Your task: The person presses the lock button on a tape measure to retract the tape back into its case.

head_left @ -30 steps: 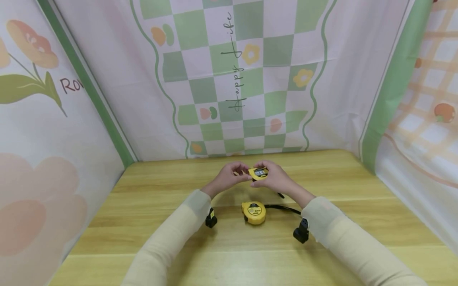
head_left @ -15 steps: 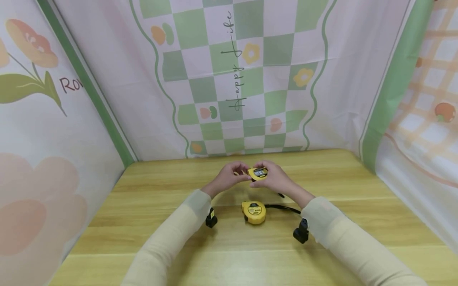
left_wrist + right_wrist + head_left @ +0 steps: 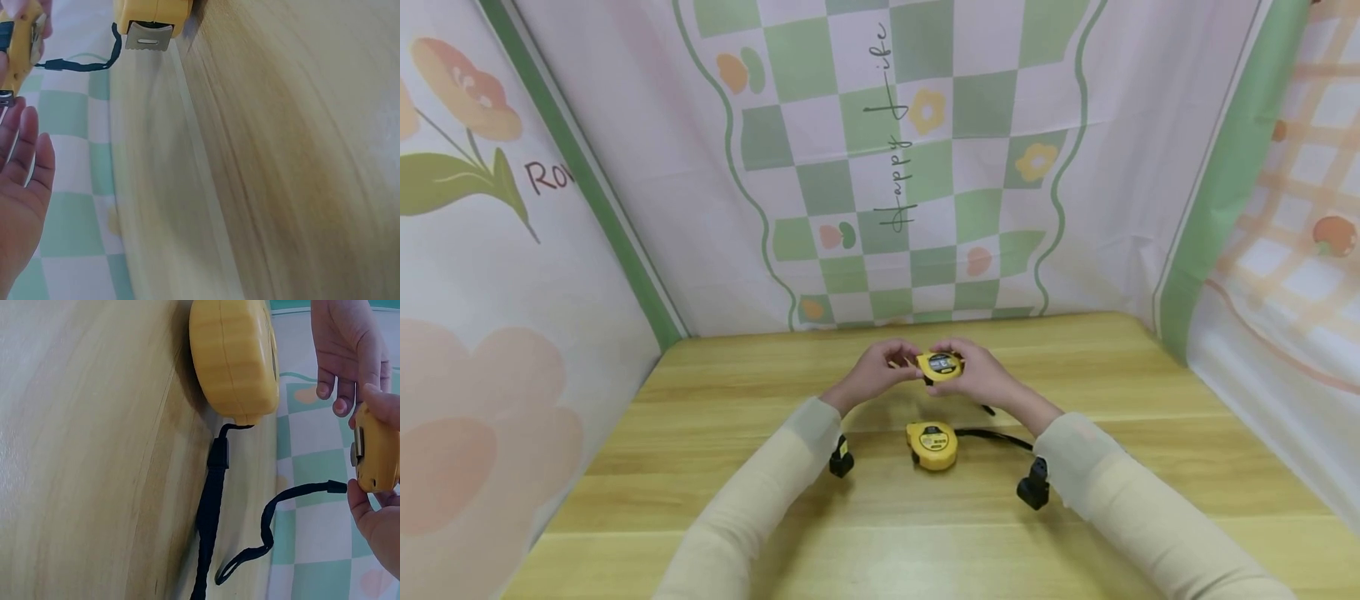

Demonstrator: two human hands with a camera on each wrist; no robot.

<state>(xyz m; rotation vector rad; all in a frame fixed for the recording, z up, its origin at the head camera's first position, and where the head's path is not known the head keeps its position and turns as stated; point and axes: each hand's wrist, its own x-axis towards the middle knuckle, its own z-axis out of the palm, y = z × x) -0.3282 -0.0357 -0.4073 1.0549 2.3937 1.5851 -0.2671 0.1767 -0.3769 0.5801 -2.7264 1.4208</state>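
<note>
A small yellow tape measure (image 3: 940, 367) with a dark label is held above the table, between both hands. My right hand (image 3: 981, 377) grips its case from the right. At its left, front end, the thumb and fingertips of my left hand (image 3: 877, 372) pinch it by the metal hook, the other fingers loosely extended. A black wrist strap (image 3: 267, 528) dangles from the small case. Nearer the person, a larger yellow tape measure (image 3: 934, 448) lies flat on the wooden table, its metal hook (image 3: 149, 37) facing left and its black strap (image 3: 211, 500) stretching right.
The wooden table (image 3: 880, 542) reaches back to a green-and-white checked cloth (image 3: 880, 192). Printed cloths also hang at the left (image 3: 512, 333) and right (image 3: 1292, 275). Black wrist cameras hang below the left cuff (image 3: 842, 458) and the right cuff (image 3: 1034, 487).
The small tape measure has shifted slightly left and turned a little, so more of its label shows. The right hand moved with it. The larger tape measure stays put.
</note>
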